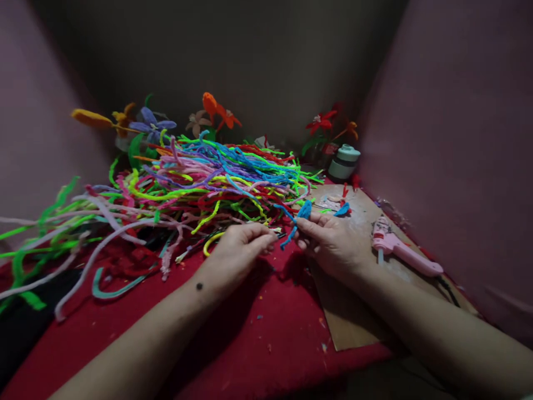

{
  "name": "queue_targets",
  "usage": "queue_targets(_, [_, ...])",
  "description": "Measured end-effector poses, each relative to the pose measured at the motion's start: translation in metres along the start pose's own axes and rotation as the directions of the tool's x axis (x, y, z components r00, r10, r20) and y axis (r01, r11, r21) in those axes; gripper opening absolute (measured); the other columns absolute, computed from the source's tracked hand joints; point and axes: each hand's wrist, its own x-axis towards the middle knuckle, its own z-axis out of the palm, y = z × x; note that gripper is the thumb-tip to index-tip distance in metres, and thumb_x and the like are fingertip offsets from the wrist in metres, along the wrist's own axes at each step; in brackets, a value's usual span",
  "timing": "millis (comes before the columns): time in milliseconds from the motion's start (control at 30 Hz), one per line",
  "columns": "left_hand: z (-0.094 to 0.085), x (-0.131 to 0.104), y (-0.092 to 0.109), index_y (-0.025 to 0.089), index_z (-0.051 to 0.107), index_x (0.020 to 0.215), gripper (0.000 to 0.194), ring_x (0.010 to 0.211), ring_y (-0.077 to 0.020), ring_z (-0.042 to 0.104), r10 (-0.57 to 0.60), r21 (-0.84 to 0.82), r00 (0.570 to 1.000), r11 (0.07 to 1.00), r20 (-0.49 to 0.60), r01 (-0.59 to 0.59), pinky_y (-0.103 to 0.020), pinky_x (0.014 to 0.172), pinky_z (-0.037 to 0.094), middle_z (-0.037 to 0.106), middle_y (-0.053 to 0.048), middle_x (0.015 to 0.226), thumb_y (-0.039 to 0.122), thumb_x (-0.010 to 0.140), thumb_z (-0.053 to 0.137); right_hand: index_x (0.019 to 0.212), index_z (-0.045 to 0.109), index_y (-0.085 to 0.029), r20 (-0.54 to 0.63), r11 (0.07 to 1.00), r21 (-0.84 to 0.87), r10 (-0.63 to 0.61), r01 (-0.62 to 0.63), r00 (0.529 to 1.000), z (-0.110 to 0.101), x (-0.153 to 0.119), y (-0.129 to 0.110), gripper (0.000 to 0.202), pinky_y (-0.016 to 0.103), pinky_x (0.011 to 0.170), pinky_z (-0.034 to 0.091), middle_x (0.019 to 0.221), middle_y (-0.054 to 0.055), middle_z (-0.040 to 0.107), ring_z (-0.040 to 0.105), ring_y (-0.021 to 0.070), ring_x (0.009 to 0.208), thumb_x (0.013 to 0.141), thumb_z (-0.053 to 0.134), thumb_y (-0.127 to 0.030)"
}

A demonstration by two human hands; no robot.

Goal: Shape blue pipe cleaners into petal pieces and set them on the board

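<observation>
My right hand (333, 241) pinches a blue pipe cleaner piece (305, 211) between thumb and fingers. A bent loop of it stands above the fingertips, and thin blue ends stick out to the left and downward. My left hand (239, 250) is closed just to the left, thumb against the fingers. A small pale yellowish tip (275, 229) shows at its fingertips; I cannot tell whether the hand holds it. The two hands are close but apart, above the red cloth (250, 344). Behind them lies a large pile of coloured pipe cleaners (233, 172).
On the right, a pink glue gun (408, 256) rests on a cardboard sheet (350, 322). Another blue piece (342, 210) lies near the cardboard's far end. A pale green container (345, 161) stands behind. Pipe cleaner flowers (153, 126) line the back, and walls rise on both sides.
</observation>
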Motion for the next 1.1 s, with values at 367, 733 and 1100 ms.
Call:
queue_targets(367, [0.039, -0.003, 0.008, 0.015, 0.054, 0.059, 0.027, 0.041, -0.0079, 0.043, -0.022, -0.134, 1.0, 0.991, 0.018, 0.025, -0.021, 0.047, 0.035, 0.052, 0.002, 0.046, 0.034, 0.078, 0.054, 0.07, 0.054, -0.016, 0.036, 0.935, -0.206, -0.289, 0.29, 0.957, 0.001, -0.002, 0.0, 0.018, 0.025, 0.062, 0.037, 0.066, -0.001, 0.051, 0.045, 0.0109, 0.062, 0.074, 0.058, -0.033])
queue_targets(733, [0.035, -0.007, -0.007, 0.018, 0.065, 0.078, 0.026, 0.051, -0.0094, 0.046, 0.318, 0.486, 0.944, 0.842, -0.093, -0.235, -0.021, 0.056, 0.036, 0.053, 0.003, 0.054, 0.035, 0.084, 0.046, 0.062, 0.053, -0.014, 0.07, 0.99, 0.094, -0.115, 0.108, 0.991, 0.002, 0.002, 0.005, 0.023, 0.022, 0.045, 0.026, 0.053, -0.004, 0.048, 0.037, 0.006, 0.045, 0.068, 0.064, -0.033])
queue_targets(1100, [0.016, -0.006, -0.009, 0.021, 0.066, 0.087, 0.018, 0.054, -0.0088, 0.05, 0.246, 0.723, 0.952, 0.622, 0.184, -0.3, -0.018, 0.055, 0.034, 0.061, 0.002, 0.065, 0.027, 0.081, 0.05, 0.063, 0.055, -0.013, 0.087, 0.955, 0.278, 0.082, -0.103, 0.993, 0.005, 0.003, 0.011, 0.022, 0.018, 0.04, 0.029, 0.05, -0.004, 0.051, 0.043, 0.0054, 0.042, 0.057, 0.073, -0.025])
